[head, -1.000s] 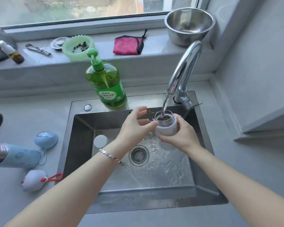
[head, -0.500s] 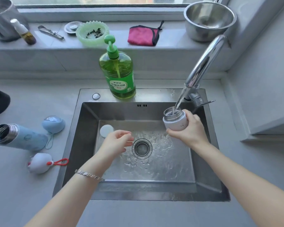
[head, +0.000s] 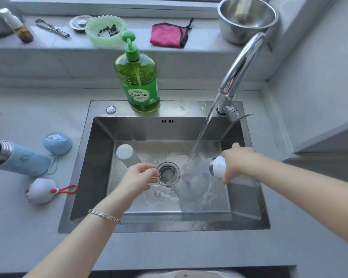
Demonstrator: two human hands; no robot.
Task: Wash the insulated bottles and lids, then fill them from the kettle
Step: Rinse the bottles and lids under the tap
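Blue bottle (head: pixel 18 157): left edge of frame, on the counter, lying on its side. Long axis left-right, open mouth toward the left edge. The left hand is the nearer one.
Left hand (head: pixel 141 176): centre, low in the sink (head: pixel 97 167), just left of the drain (head: pixel 168 173). Fingers loosely curled, nothing seen in them.
White bottle (head: pixel 217 167): right of centre, over the sink floor, tipped sideways. Long axis left-right, mouth pointing left toward the drain, water spilling out.
Right hand (head: pixel 237 163): wrapped round the white bottle's base end.
Likely next: turn the mouth upward. The faucet stream (head: pixel 199 137) falls just left of it.
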